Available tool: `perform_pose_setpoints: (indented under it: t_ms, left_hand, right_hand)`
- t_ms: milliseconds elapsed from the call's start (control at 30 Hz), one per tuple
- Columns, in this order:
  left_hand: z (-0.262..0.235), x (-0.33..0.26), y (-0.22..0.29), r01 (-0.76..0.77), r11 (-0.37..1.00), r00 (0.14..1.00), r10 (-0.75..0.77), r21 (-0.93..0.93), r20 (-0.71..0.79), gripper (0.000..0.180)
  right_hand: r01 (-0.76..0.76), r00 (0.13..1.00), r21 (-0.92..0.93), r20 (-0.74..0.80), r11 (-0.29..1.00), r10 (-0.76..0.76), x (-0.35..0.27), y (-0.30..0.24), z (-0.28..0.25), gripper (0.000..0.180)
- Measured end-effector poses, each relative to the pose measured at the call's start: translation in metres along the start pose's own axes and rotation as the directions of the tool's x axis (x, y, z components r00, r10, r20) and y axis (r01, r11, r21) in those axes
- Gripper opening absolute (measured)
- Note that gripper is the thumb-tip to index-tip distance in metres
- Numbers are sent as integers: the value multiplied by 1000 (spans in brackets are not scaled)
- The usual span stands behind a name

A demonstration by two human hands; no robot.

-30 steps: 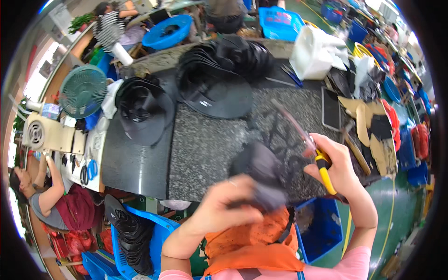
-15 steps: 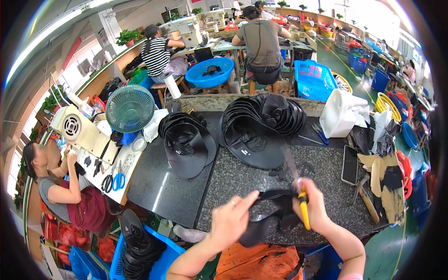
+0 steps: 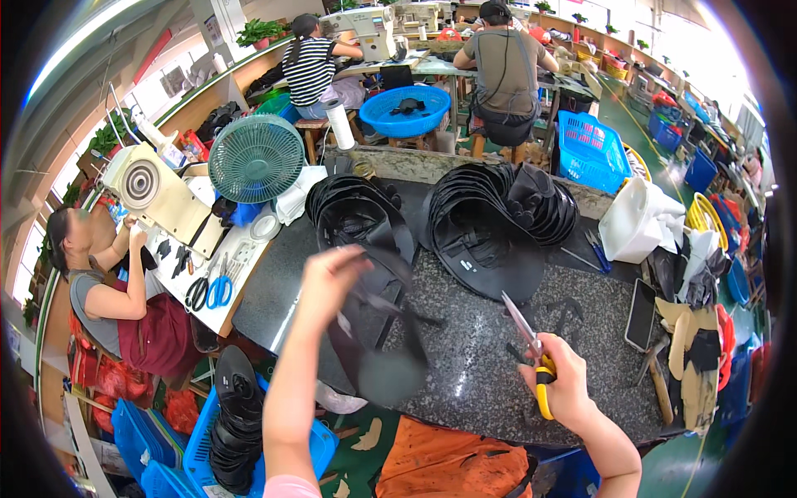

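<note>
Desk: a dark speckled granite-like desk (image 3: 498, 365) runs across the middle of the view, its left part smooth and darker.
Visor stacks: two big piles of black curved cap brims lie on the far side of the desk, a larger fanned one (image 3: 498, 220) at centre and a smaller one (image 3: 357, 216) to its left.
Fan: a round teal wire-guard fan (image 3: 255, 158) stands past the desk's left corner, beside a cream sewing machine (image 3: 154, 189).
Baskets: a blue plastic basket (image 3: 591, 148) sits beyond the desk; a blue round basin (image 3: 406, 111) lies near two seated people further back.
Black piece: a floppy black fabric visor piece with dangling straps (image 3: 378, 332) hangs above the desk's near left edge, blurred; it looks dark, thin and wide at the bottom, narrowing up toward the fingers.
Left hand: the left hand (image 3: 330, 278) is raised over the desk, fingers curled around the top of the black piece, holding it up.
Right hand: the right hand (image 3: 564, 386) is closed around the yellow handle of a pair of slim metal snips (image 3: 531, 349), blades pointing up and left, apart from the black piece.
Phone: a dark flat phone (image 3: 640, 302) lies on the desk to the right.
Scissors: blue-handled scissors (image 3: 219, 289) lie on the white side bench at left.
</note>
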State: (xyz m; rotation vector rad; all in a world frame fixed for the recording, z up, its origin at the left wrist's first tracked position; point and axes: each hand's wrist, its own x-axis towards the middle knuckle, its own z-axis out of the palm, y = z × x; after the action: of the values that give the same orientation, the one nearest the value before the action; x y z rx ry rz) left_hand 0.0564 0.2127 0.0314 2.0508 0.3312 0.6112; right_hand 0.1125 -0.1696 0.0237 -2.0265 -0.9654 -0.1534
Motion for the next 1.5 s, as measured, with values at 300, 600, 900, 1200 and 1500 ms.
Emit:
perform_pose_setpoints:
  t_ms: [300,600,900,1200,1500]
  left_hand:
    - [-6,119,-74,-238,269,865,495,933,78,26]
    - [5,138,-72,-452,237,783,568,860,254,20]
    - [-45,186,-61,-416,778,905,307,470,293,26]
    - [16,163,-63,-313,-27,761,591,949,268,35]
    - [59,148,-7,-392,498,896,396,773,200,60]
  right_hand:
    - [-160,983,-82,78,984,166,-32,24,-13,42]
    - [-283,957,12,77,959,281,-30,36,-5,42]
    - [-308,950,17,55,951,307,-40,43,-18,41]
    - [-283,958,-37,33,958,285,-54,53,-33,41]
    - [-315,949,-7,8,949,315,-61,51,-43,40]
